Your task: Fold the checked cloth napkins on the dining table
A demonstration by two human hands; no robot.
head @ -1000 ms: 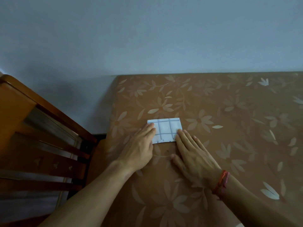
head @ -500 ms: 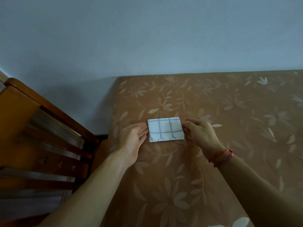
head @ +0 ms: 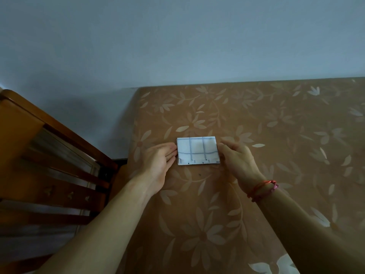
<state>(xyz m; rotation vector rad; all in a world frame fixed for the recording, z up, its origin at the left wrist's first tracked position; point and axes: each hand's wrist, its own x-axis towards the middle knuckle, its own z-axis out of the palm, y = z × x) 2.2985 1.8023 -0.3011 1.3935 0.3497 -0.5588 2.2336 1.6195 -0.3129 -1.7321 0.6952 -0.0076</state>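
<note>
A small folded white napkin with grey-blue check lines [head: 198,150] lies flat on the brown flower-patterned table [head: 276,155]. My left hand [head: 158,165] stands on edge at the napkin's left side, its straight fingertips touching that edge. On the other side, my right hand [head: 238,161] meets the right edge with loosely bent fingers; whether it pinches the cloth is unclear. A red string bracelet [head: 261,189] circles my right wrist.
A wooden chair [head: 49,165] with slatted back stands left of the table, close to its left edge. A pale wall runs behind the table's far edge. A white flower print shows at the table's near right.
Both hands have left the napkin's top and near edge and moved to its left and right sides. The napkin lies in about the same place.
</note>
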